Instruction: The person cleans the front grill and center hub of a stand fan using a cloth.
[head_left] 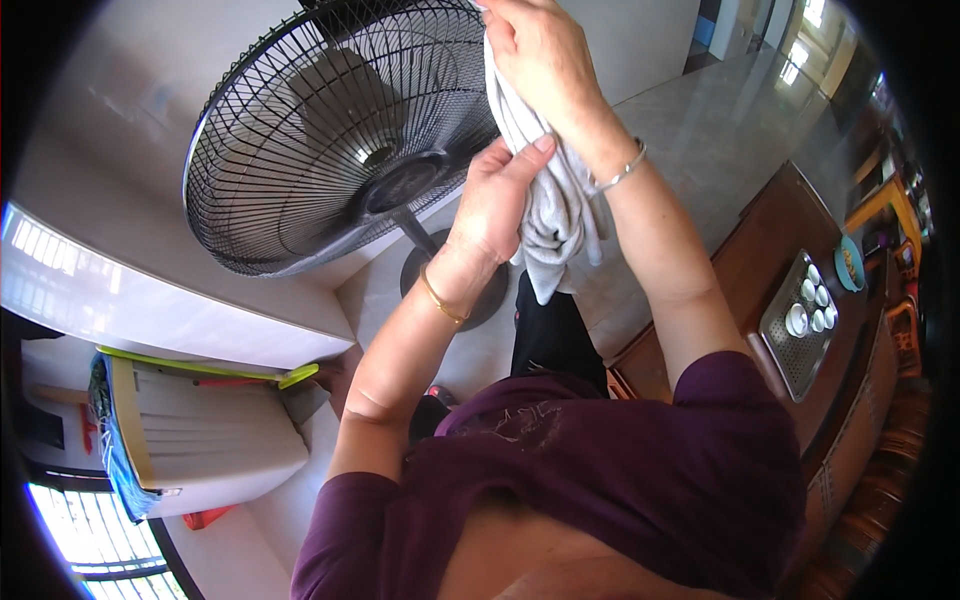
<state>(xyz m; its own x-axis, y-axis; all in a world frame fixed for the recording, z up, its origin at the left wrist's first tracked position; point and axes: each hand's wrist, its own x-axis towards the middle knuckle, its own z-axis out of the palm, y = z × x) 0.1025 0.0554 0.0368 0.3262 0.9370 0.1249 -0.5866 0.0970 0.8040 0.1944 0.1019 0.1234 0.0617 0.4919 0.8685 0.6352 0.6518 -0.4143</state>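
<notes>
Standing fan (330, 140), black wire grille, round base on pale floor. Wooden table (760, 250) at right, metal tray (800, 325) with small cups. Grey cloth (555, 215), hanging against the grille's right edge. Right hand (545, 55) clenched on cloth top; left hand (495, 200) pinching its middle. Advice: keep the cloth taut, wipe along the wires.

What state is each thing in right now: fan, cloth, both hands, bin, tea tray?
Standing fan: upright, grille closed, blades look still.
Grey cloth: bunched, hanging against the fan grille.
Right hand: pressing the cloth's top to the grille.
Left hand: gripping the cloth lower down.
White bin: lid on.
Tea tray: cups on it.
</notes>
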